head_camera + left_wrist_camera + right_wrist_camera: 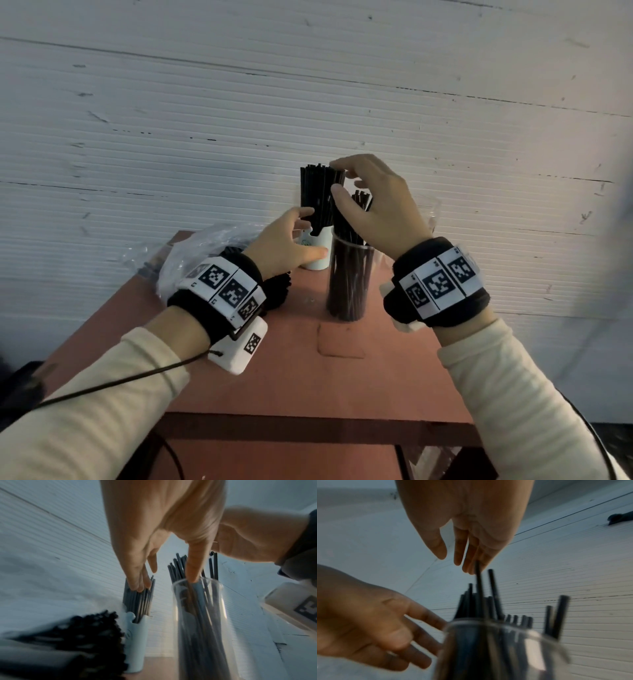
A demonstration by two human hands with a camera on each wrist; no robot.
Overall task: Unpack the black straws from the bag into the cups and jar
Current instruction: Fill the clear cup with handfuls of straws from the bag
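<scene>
**Both hands at the straws standing in the cup**

The head view alone shows the whole layout: a red-brown table (274, 370), a clear jar (349, 277) packed with black straws, a white cup (317, 255) just behind and left of it holding an upright straw bundle (318, 195), and a crumpled clear bag (202, 250) at the far left with more straws spilling from it.

The left hand (291, 245) reaches to the bundle with fingers extended, thumb against the cup. The left wrist view shows what the head view hides: its straight fingertips (140, 584) touch the bundle, none curled round it.

The right hand (373, 202) arches over the bundle's top, fingers spread and loosely bent. In the blurred right wrist view its fingertips (471, 566) sit at one straw's tip; a pinch cannot be made out.

One cup, one jar and one bag are visible. The straws are too many to count. The cup's base is partly hidden by the left hand.
</scene>
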